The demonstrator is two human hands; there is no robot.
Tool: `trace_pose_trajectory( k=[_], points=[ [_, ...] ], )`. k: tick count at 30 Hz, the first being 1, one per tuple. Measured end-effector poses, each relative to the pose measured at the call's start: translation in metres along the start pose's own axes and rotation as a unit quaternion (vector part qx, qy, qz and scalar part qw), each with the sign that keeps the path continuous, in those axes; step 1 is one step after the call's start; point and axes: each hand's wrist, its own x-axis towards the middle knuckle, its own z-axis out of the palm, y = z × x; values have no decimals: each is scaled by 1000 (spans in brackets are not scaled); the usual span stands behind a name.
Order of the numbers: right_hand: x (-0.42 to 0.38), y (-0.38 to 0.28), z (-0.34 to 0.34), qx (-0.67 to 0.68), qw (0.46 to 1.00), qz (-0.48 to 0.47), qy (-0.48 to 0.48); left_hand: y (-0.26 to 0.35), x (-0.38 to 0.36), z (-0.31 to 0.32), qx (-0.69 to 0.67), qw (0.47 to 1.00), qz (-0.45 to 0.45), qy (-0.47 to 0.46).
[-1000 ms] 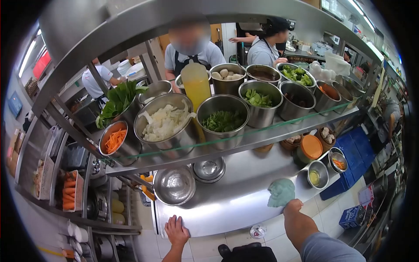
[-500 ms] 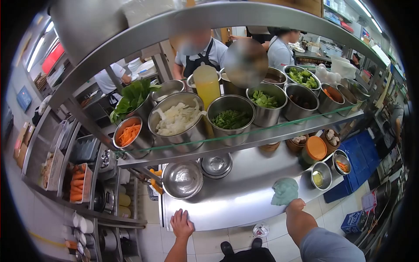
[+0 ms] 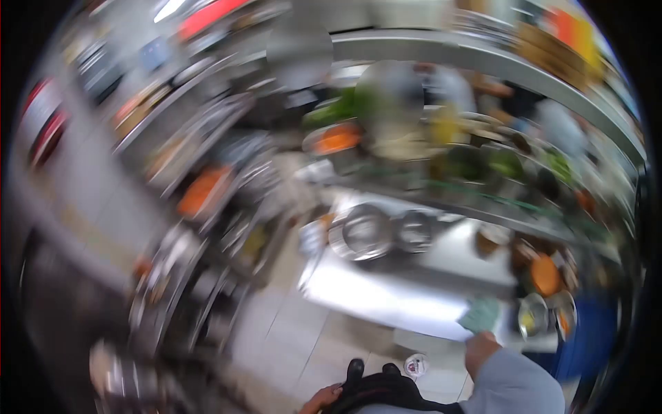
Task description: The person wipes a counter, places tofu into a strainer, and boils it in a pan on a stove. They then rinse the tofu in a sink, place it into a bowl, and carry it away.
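Note:
My right hand (image 3: pixel 483 339) is closed at the near edge of a green cloth (image 3: pixel 480 314), which lies bunched on the right part of the steel counter (image 3: pixel 386 286). The fingers' far side is hidden. Low in the view, my left hand (image 3: pixel 325 396) hangs beside my dark apron, off the counter; blur hides how its fingers lie. Metal bowls (image 3: pixel 365 233) sit at the counter's back left. Two small steel containers (image 3: pixel 532 315) stand to the right of the cloth, one with something yellowish inside.
Above the counter runs a shelf (image 3: pixel 441 196) of steel pots, with orange shreds (image 3: pixel 338 138) and greens. An orange-lidded tub (image 3: pixel 545 274) stands at the right. Storage racks (image 3: pixel 200 200) fill the left. A round object (image 3: pixel 416 365) is on the floor. Other people are behind the shelf.
The view has swung left and blurred. My left hand has lifted off the counter's front edge and come down beside my body. My right hand stays at the cloth.

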Motion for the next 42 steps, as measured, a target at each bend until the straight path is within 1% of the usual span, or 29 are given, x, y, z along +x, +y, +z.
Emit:
trace_pose_trajectory(
  k=[1,2,3,4,5,6,7,8,10,13,14,16,18,21,22,24,26,27,29,30,32,33,34,35,36,37,39,40,42],
  points=[
    [-35,9,35,-73,994,-46,-66,-56,-15,48,-68,995,-54,55],
    [-76,26,69,-153,974,-97,-136,-116,-59,112,-84,994,-59,-27],
    [-119,52,96,-235,939,-150,-204,-125,-50,114,-113,987,-48,-105],
    [-161,86,109,-315,889,-202,-265,-161,-58,166,-52,992,-113,2],
    [-196,127,114,-391,827,-247,-320,-171,-107,208,-140,975,-165,51],
    [-215,172,104,-459,760,-283,-362,-114,-155,173,-152,927,-314,139],
    [-224,215,86,-515,697,-308,-391,-102,-182,184,-191,884,-366,221],
    [-234,250,72,-553,647,-321,-415,-86,-208,194,-221,842,-356,338],
    [-241,276,54,-594,584,-342,-435,-75,-230,216,-314,774,-341,431],
    [-257,290,44,-609,534,-369,-456,-33,-257,245,-383,696,-326,513],
    [-262,294,43,-615,516,-377,-462,-28,-253,259,-394,684,-328,520],
    [-269,302,34,-627,483,-386,-473,-13,-242,298,-533,590,-288,535],
    [-267,310,26,-638,458,-391,-479,6,-240,322,-547,570,-289,540],
    [-272,318,15,-650,426,-396,-488,17,-250,339,-529,619,-302,496],
    [-273,320,12,-655,414,-399,-490,15,-254,341,-535,612,-302,498],
    [-278,323,2,-667,381,-406,-494,10,-267,340,-473,615,-286,562],
    [-287,330,-5,-684,332,-418,-498,4,-287,334,-562,504,-220,617],
    [-290,336,-11,-696,297,-424,-497,18,-307,321,-496,468,-254,686],
    [-296,358,-24,-723,213,-435,-494,51,-364,297,-422,356,-314,772],
    [-298,368,-29,-733,172,-437,-491,59,-377,303,-399,271,-359,799],
    [-304,385,-36,-747,104,-440,-488,96,-423,311,-207,164,-477,838],
    [-310,391,-37,-750,79,-441,-487,108,-436,331,-225,95,-508,826],
    [-316,396,-36,-752,57,-441,-487,131,-454,355,-172,87,-576,795],
    [-320,399,-35,-754,38,-440,-487,158,-472,373,-27,82,-656,750],
    [-323,401,-34,-756,20,-438,-485,190,-485,394,10,66,-685,725],
    [-326,402,-31,-759,4,-435,-485,216,-486,422,-19,37,-768,639],
    [-330,404,-25,-764,-22,-427,-484,262,-476,461,-43,-81,-841,533],
    [-330,402,-22,-767,-32,-421,-483,273,-457,494,-43,-84,-843,529],
    [-327,402,-19,-771,-41,-404,-491,267,-425,554,-136,-301,-776,538]
  ],
)
